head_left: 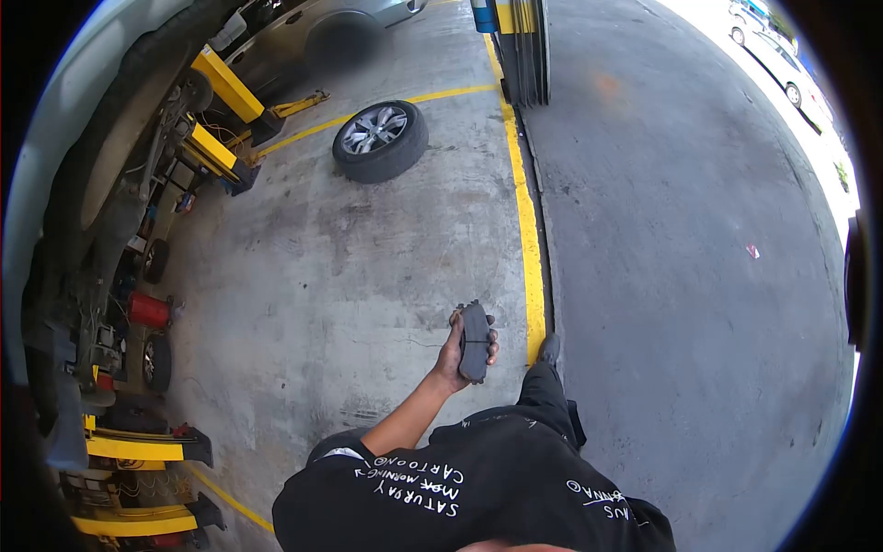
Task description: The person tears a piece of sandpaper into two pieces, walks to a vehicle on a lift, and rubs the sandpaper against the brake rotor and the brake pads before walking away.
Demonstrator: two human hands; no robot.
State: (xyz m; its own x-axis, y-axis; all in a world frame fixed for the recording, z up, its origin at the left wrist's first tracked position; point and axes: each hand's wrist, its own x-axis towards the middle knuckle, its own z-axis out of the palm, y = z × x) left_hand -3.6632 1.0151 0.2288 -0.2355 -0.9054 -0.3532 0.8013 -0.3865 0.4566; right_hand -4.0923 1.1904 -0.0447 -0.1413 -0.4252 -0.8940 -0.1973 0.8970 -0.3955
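My left hand [451,361] is out in front of my body, palm up, with fingers and thumb wrapped around the edges of a dark grey brake pad [475,342]. The pad's flat face is turned up toward me, and a groove crosses its middle. Small metal tabs show at its far end. Below it is the concrete floor. My right hand is out of view.
A wheel with tyre [382,141] lies on the floor ahead. Left stand a raised vehicle, yellow lift arms [221,83] and a red container [150,311]. A yellow line [526,216] runs along a floor channel, up to a lift post [522,55].
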